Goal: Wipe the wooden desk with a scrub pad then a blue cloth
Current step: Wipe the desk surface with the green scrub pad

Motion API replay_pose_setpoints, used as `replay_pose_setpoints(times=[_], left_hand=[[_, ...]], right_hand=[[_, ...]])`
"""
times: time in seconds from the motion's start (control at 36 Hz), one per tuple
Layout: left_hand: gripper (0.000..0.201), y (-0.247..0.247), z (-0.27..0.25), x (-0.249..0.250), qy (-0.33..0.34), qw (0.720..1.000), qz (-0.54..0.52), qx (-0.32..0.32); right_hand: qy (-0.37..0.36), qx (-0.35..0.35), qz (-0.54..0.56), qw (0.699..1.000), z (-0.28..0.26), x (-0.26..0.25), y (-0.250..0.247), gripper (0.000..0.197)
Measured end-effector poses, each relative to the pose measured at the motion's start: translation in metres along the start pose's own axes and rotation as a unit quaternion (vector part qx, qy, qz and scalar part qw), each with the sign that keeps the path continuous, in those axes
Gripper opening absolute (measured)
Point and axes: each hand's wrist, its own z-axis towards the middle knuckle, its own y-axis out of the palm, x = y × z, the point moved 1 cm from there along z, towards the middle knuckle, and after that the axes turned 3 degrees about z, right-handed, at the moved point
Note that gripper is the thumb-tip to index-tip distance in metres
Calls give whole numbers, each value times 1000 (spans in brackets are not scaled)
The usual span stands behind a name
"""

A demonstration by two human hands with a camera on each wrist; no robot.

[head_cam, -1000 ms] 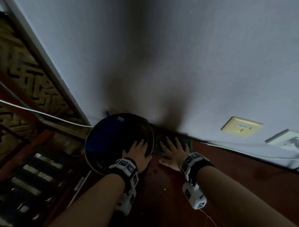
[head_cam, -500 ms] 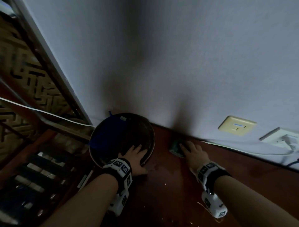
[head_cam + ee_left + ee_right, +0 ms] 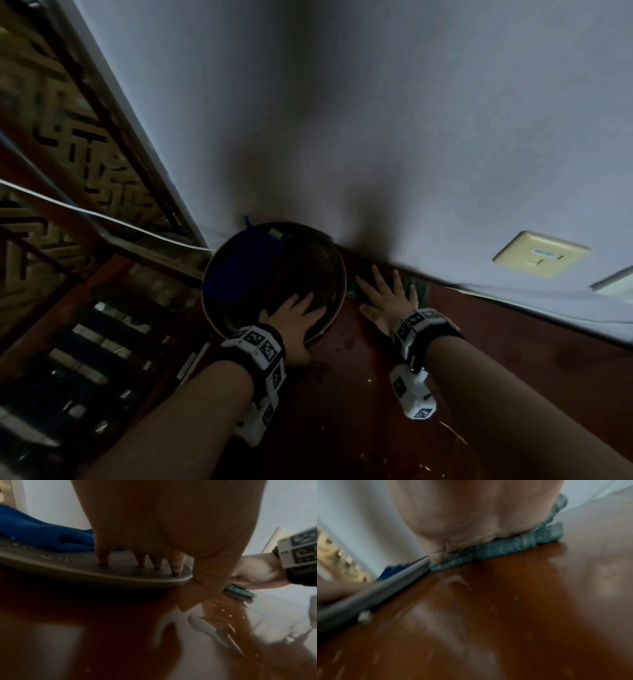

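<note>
On the red-brown wooden desk (image 3: 342, 394) my right hand (image 3: 385, 296) lies flat, fingers spread, pressing a green scrub pad (image 3: 496, 547) against the wet surface by the wall. The pad's left end touches the rim of a round dark tray (image 3: 337, 270). A blue cloth (image 3: 239, 267) lies in the tray's far left half, also seen from the left wrist (image 3: 42, 536). My left hand (image 3: 294, 315) rests on the tray's near edge; its fingertips (image 3: 175, 572) touch the tray floor and the thumb hangs outside the rim. In the left wrist view the pad (image 3: 240, 592) peeks from under the right hand.
The grey wall (image 3: 376, 120) rises right behind the tray and pad. A beige socket plate (image 3: 541, 255) sits on it to the right. Water drops (image 3: 342, 346) spot the desk. A white cable (image 3: 102, 219) and a wooden lattice frame (image 3: 68, 137) are at the left, beyond the desk edge.
My right hand slid the scrub pad right along the wall, then back left against the tray. The left hand stayed on the tray.
</note>
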Motion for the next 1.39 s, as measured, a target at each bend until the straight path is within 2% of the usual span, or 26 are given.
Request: replay_pose_setpoints(times=[0.19, 0.31, 0.5, 0.61, 0.64, 0.72, 0.81, 0.83, 0.89, 0.94, 1.03, 1.39], left_hand=[[104, -2, -4, -4, 10, 1000, -20, -1], [92, -2, -7, -4, -3, 999, -52, -9], [82, -6, -15, 5, -21, 998, -65, -8], [81, -4, -19, 4, -26, 999, -46, -1], [82, -3, -20, 2, -26, 999, -42, -2], [85, 0, -21, -3, -28, 999, -40, -6], [84, 2, -25, -7, -31, 999, -37, -6], [84, 3, -26, -8, -30, 999, -34, -4], [84, 4, -27, -10, -28, 999, -32, -1], [83, 7, -27, -12, -29, 999, -31, -1], [82, 11, -26, -15, -30, 999, -25, -2], [85, 14, -42, -20, -25, 999, -19, 11]], right_hand=[[-6, -8, -23, 1000, -24, -20, 26, 71], [-31, -21, -39, 999, -55, -32, 43, 71], [-140, -20, -86, 986, -97, -24, 56, 58], [-219, -13, -126, 967, -89, -10, 42, 61], [-221, -7, -129, 967, -85, -7, 36, 64], [-113, 45, -127, 984, -70, 13, 19, 65], [56, 110, -26, 992, -59, 32, 3, 52], [95, 119, 5, 988, -57, 36, 1, 51], [129, 90, 38, 987, -53, 37, 4, 57], [124, 58, 31, 990, -50, 35, 14, 66], [99, 51, 3, 994, -48, 31, 26, 73], [51, 23, 5, 998, -70, -26, 53, 71]])
